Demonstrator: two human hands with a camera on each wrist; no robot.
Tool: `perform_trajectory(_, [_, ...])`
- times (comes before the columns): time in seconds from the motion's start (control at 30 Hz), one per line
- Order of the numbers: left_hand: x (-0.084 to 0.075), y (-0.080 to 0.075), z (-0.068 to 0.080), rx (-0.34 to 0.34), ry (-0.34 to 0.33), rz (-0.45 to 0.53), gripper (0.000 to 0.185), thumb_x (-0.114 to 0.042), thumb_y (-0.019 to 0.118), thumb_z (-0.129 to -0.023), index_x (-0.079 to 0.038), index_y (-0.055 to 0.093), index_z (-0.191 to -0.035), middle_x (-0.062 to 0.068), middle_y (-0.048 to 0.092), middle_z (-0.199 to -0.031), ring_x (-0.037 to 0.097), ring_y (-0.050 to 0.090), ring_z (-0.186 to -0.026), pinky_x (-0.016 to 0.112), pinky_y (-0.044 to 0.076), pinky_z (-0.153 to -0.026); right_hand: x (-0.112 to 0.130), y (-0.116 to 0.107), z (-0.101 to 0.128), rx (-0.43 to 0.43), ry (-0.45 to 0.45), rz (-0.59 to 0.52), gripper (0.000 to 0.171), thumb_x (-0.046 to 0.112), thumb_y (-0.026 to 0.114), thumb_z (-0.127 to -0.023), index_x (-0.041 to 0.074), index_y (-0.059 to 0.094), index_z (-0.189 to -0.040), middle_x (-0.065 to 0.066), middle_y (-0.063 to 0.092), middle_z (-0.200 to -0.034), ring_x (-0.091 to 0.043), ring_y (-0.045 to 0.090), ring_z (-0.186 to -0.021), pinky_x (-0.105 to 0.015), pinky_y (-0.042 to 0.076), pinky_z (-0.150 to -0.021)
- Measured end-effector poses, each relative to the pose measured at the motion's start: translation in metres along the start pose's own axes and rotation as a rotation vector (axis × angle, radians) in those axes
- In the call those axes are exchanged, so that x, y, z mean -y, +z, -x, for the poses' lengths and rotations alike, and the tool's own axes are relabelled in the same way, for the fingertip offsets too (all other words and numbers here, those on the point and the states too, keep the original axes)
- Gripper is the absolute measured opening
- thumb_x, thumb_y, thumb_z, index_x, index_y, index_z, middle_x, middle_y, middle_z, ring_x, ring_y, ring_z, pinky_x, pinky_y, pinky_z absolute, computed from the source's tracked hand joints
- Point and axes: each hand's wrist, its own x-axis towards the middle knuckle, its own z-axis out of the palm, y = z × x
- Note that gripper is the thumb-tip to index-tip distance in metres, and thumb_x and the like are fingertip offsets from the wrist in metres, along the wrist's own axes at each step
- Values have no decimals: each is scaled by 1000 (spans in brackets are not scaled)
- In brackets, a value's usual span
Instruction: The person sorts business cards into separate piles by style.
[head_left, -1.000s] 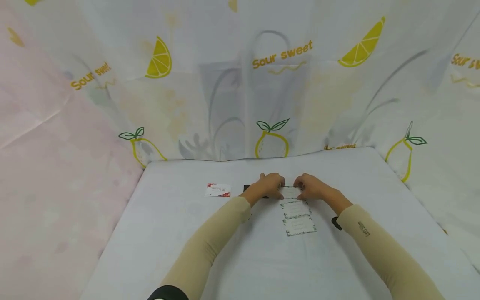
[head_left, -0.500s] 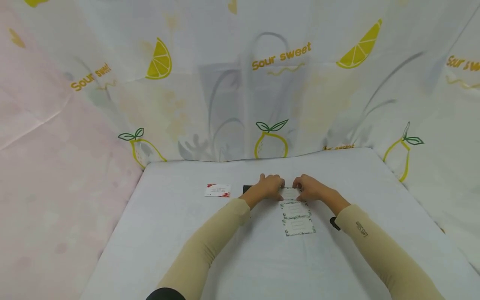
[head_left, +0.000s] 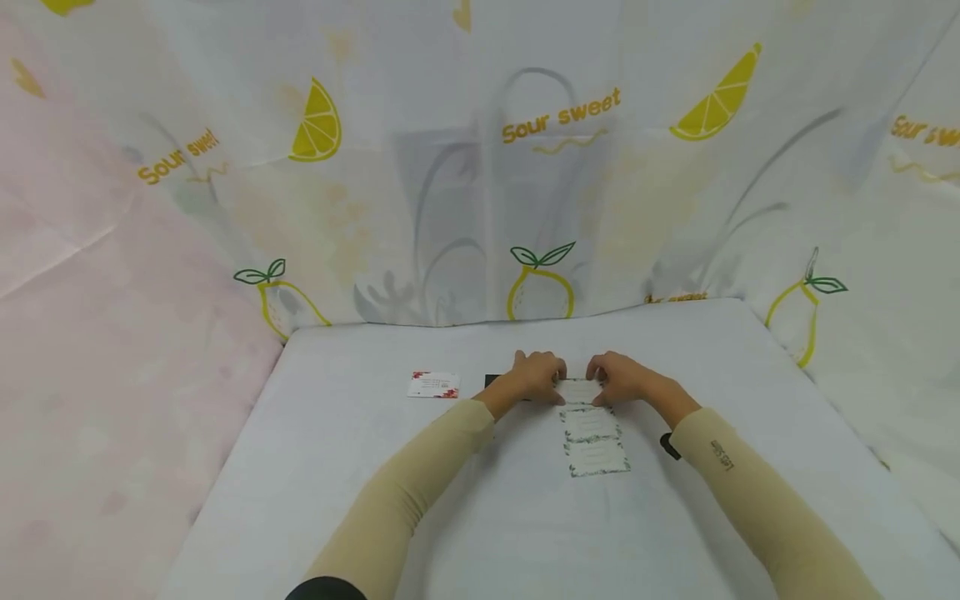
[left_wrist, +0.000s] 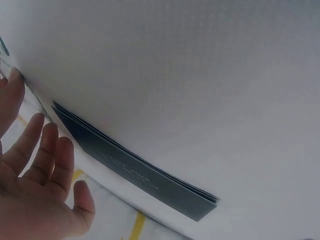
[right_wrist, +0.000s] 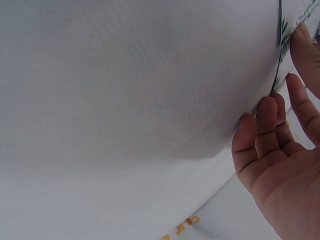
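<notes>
Three white cards with green leafy borders lie in a column on the white table. Both hands are at the far card. My left hand touches its left edge and my right hand its right edge, fingers nearly straight. The middle card and the near card lie untouched. In the left wrist view my left hand lies flat beside a stack of dark cards. In the right wrist view the fingertips of my right hand meet the card's edge.
A white card with red flowers lies left of the hands. The dark stack shows just behind my left wrist. A lemon-print curtain closes the back and right; a pink sheet hangs on the left.
Both hands have stayed at the far card's edges, shifting it only slightly. The other cards have not moved.
</notes>
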Motion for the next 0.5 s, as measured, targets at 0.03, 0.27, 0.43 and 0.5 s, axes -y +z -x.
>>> perform_trajectory(0.03, [-1, 0, 0, -2, 1, -3, 43, -44, 80, -81, -21, 65, -114, -4, 64, -110, 15, 58, -101, 46, 35, -96, -1, -1, 0, 4, -5, 3, 40, 14, 83, -78, 2, 63, -110, -14, 60, -104, -26, 56, -95, -44, 47, -87])
perform_trajectory(0.27, [-4, 0, -2, -25, -13, -4, 43, -43, 79, -82, -21, 66, -116, -4, 64, -111, 15, 58, -101, 47, 34, -97, -2, -6, 1, -13, -3, 10, 39, 14, 83, -78, 3, 63, -110, -13, 58, -102, -25, 53, -93, -43, 45, -86])
perform_trajectory(0.43, [-4, -1, -1, -8, -12, -20, 43, -43, 79, -81, -21, 65, -116, -5, 63, -112, 15, 58, -100, 46, 33, -96, -3, -3, 1, -12, -7, -29, 40, 14, 83, -78, 1, 63, -110, -11, 56, -99, -23, 50, -90, -40, 43, -83])
perform_trajectory(0.5, [-4, 0, -1, -1, -9, -24, 43, -43, 80, -81, -21, 65, -116, -5, 63, -111, 14, 58, -99, 46, 33, -96, -4, -1, 1, -12, -11, -36, 40, 14, 83, -78, 1, 63, -110, -11, 56, -99, -22, 50, -90, -40, 43, -84])
